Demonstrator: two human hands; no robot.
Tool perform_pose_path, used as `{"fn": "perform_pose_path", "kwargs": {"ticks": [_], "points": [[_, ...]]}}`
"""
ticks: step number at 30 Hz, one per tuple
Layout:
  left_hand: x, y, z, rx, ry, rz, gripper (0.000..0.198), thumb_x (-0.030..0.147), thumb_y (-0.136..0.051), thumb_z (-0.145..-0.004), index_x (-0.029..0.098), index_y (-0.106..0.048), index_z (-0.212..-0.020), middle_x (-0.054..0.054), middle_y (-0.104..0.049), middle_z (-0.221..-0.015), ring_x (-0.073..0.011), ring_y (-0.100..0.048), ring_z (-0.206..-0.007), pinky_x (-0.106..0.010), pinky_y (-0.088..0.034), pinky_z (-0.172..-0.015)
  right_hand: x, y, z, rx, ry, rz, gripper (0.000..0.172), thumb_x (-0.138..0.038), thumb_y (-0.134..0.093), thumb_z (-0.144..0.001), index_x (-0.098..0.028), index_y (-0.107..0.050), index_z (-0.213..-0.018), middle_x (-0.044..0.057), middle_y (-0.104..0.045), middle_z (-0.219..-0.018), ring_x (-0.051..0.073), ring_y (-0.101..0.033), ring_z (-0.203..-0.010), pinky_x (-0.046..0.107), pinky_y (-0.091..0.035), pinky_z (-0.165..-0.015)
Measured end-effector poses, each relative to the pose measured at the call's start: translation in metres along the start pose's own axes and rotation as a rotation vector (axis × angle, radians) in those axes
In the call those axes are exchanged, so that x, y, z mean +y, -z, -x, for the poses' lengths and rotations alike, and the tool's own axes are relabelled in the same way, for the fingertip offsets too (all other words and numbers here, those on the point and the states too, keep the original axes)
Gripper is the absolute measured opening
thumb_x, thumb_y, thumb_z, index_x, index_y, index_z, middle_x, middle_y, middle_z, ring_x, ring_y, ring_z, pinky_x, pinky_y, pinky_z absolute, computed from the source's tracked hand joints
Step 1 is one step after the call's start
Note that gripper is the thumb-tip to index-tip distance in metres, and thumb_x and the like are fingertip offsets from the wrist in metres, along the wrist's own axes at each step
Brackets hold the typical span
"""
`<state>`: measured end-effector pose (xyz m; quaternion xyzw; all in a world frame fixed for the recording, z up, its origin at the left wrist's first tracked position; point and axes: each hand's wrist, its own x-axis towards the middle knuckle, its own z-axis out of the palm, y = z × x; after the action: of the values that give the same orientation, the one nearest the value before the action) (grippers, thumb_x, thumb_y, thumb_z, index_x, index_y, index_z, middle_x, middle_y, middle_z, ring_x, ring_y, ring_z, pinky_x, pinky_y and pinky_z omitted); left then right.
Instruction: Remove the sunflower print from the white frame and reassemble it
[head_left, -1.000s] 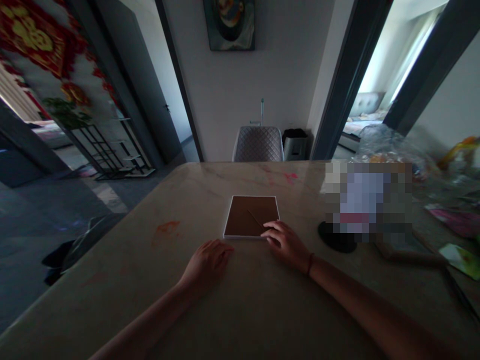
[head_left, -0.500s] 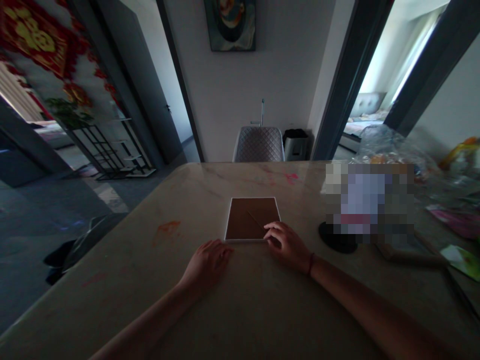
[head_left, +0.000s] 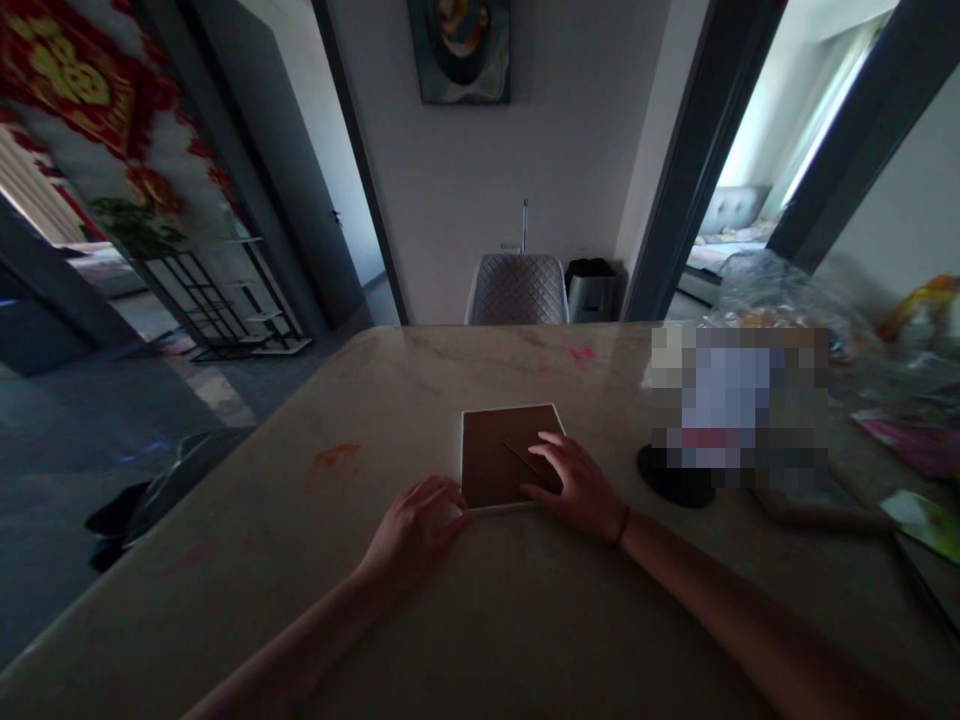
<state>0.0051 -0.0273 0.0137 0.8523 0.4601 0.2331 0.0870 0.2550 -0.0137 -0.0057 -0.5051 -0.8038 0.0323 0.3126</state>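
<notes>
A flat square brown board (head_left: 487, 460) with a thin white edge lies on the table in front of me. A thin, light-brown line, like a slender stick (head_left: 516, 454), slants across its face; I cannot tell whether it is loose or part of the board. My left hand (head_left: 422, 515) has its fingers and thumb closed at the board's near left corner. Over the right side of the board, my right hand (head_left: 574, 485) has its thumb and fingers spread apart, the thumb by the near edge. Nothing shows between those fingers.
The stone-look table (head_left: 360, 620) carries an orange smear (head_left: 336, 457) at left. On the right are a round black base (head_left: 675, 480), a blurred-out patch, clear plastic bags (head_left: 780, 290) and a brown frame-like object (head_left: 825, 510). A quilted chair (head_left: 519, 288) stands beyond the far edge.
The board has slid slightly toward me and turned a little. My left fingers have come onto its near corner. My right hand's fingers have opened from their closed pose near the thin line.
</notes>
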Motion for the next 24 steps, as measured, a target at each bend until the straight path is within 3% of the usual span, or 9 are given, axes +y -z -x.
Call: {"fn": "perform_pose_path", "kwargs": {"ticks": [3, 6, 17, 19, 24], "points": [[0.0, 0.0, 0.001, 0.036, 0.084, -0.015, 0.021, 0.036, -0.052, -0.079, 0.023, -0.056, -0.095, -0.002, -0.062, -0.103, -0.02, -0.058, -0.093, -0.034, -0.045, -0.081, -0.002, 0.001, 0.002, -0.138, 0.103, 0.055, 0.068, -0.062, -0.054, -0.069, -0.019, -0.048, -0.122, 0.014, -0.04, -0.133, 0.028, -0.035, -0.123, 0.046, -0.031, -0.1], [0.001, 0.001, 0.002, 0.041, 0.138, -0.018, 0.028, 0.036, -0.049, -0.081, 0.024, -0.051, -0.106, -0.003, -0.063, -0.102, -0.0207, -0.059, -0.093, -0.034, -0.045, -0.081, -0.005, -0.001, 0.0, -0.193, 0.146, 0.149, 0.059, -0.056, -0.051, -0.075, -0.02, -0.05, -0.121, 0.014, -0.042, -0.133, 0.028, -0.035, -0.124, 0.046, -0.032, -0.1], [0.001, 0.001, 0.002, 0.17, 0.17, 0.016, 0.031, 0.035, -0.042, -0.084, 0.023, -0.046, -0.111, -0.006, -0.059, -0.111, -0.0228, -0.056, -0.102, -0.039, -0.042, -0.089, -0.01, -0.013, -0.004, -0.107, 0.255, 0.392, 0.051, -0.045, -0.045, -0.083, -0.012, -0.049, -0.122, 0.022, -0.048, -0.125, 0.032, -0.046, -0.115, 0.046, -0.041, -0.092], [0.001, 0.001, 0.002, 0.177, 0.201, 0.102, 0.038, 0.036, -0.043, -0.083, 0.023, -0.038, -0.119, -0.008, -0.058, -0.114, -0.0229, -0.056, -0.103, -0.04, -0.043, -0.088, -0.009, -0.01, -0.005, -0.09, 0.261, 0.414, 0.049, -0.044, -0.043, -0.084, -0.012, -0.05, -0.121, 0.021, -0.049, -0.124, 0.032, -0.047, -0.114, 0.045, -0.042, -0.091], [-0.006, -0.001, 0.002, 0.063, 0.25, 0.462, 0.075, 0.039, -0.049, -0.08, 0.024, -0.003, -0.137, -0.012, -0.053, -0.121, -0.023, -0.056, -0.104, -0.042, -0.044, -0.087, -0.011, -0.009, -0.006, -0.098, 0.271, 0.416, 0.049, -0.046, -0.042, -0.084, -0.013, -0.051, -0.12, 0.02, -0.05, -0.123, 0.031, -0.047, -0.113, 0.045, -0.043, -0.09]]}}
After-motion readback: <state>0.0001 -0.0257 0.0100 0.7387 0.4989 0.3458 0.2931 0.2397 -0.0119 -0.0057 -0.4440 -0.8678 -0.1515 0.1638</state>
